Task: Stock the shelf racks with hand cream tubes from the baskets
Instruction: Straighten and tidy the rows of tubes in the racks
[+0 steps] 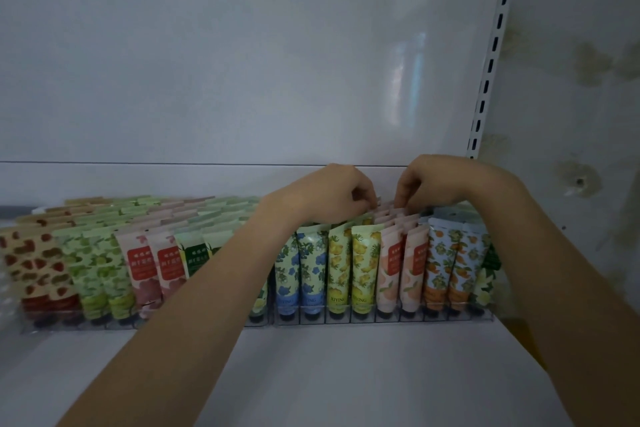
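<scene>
White back panel (242, 45) fills the view from 9 o'clock through 12 to 1. A slotted upright (491, 55) runs down at 2 o'clock, and a stained wall (588, 80) lies beyond it at 3. At 6 o'clock the shelf board (311, 374) shows bare in front of two clear racks, the left rack (69, 326) at 8 o'clock and the right rack (381, 319) at 5, set end to end.

Both racks are nearly full of hand cream tubes standing cap-down in lanes, crimped ends up. The right rack holds blue-flower tubes (299, 270), yellow tubes (349, 267), peach tubes (389, 270) and orange tubes (450, 263). No basket is in view.

Just right of centre, toward 3 o'clock, the left hand (332, 191) and the right hand (440, 184) reach over the front rows to the back of the peach lanes. Their fingers are curled down, with the tips at the rearmost crimps. Blur and the fingers themselves hide the contact, so I cannot tell whether either hand pinches a tube or only nudges it.

By my reading these tubes are light, soft-walled and glossy, so they are likely to slip or dent if squeezed mid-body. The flat crimped end is the stiffest part and the only one clear of its neighbours, so it is the best place to pinch. A tube should be lowered straight between the dividers, as the packed rows look likely to tip like dominoes.
</scene>
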`<state>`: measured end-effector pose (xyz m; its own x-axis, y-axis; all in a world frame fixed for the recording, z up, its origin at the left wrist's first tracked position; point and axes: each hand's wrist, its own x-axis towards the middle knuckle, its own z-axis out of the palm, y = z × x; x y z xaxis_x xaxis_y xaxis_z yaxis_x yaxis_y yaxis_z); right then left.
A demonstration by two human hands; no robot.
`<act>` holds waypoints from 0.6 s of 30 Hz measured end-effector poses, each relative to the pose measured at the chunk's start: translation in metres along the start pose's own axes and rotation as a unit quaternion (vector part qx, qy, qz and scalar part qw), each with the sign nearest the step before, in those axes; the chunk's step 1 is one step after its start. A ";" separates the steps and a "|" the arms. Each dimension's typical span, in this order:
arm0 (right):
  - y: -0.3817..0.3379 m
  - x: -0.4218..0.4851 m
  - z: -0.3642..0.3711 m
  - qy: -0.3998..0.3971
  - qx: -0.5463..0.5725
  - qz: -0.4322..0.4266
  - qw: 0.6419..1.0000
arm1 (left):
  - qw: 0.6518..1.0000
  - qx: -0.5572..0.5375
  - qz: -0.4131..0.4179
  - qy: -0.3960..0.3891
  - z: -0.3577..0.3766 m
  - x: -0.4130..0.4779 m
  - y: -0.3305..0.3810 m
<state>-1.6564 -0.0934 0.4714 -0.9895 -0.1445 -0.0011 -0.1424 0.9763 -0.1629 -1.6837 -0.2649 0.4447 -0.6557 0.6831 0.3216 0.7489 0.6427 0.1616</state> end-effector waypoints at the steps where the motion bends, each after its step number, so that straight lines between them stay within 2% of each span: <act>1: 0.000 0.002 0.001 -0.002 -0.003 0.003 1.000 | 1.000 0.001 0.001 -0.001 0.001 0.000 0.000; 3: 0.001 0.003 -0.001 0.019 0.011 -0.009 1.000 | 1.000 0.006 -0.003 0.008 0.001 0.001 -0.002; 6: 0.006 0.005 -0.004 0.117 0.051 -0.044 0.991 | 0.999 0.016 -0.028 0.037 0.000 0.002 -0.007; 8: 0.004 0.010 0.002 0.155 0.073 -0.065 0.983 | 0.997 0.031 -0.051 0.044 -0.001 0.002 -0.009; 18: -0.006 0.026 0.023 0.138 0.044 -0.070 0.987 | 0.995 0.052 -0.079 0.012 0.003 0.004 -0.009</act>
<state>-1.6807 -0.1065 0.4494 -0.9312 -0.2153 0.2942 -0.2871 0.9304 -0.2279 -1.6932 -0.2671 0.4416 -0.7606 0.5636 0.3222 0.6224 0.7742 0.1150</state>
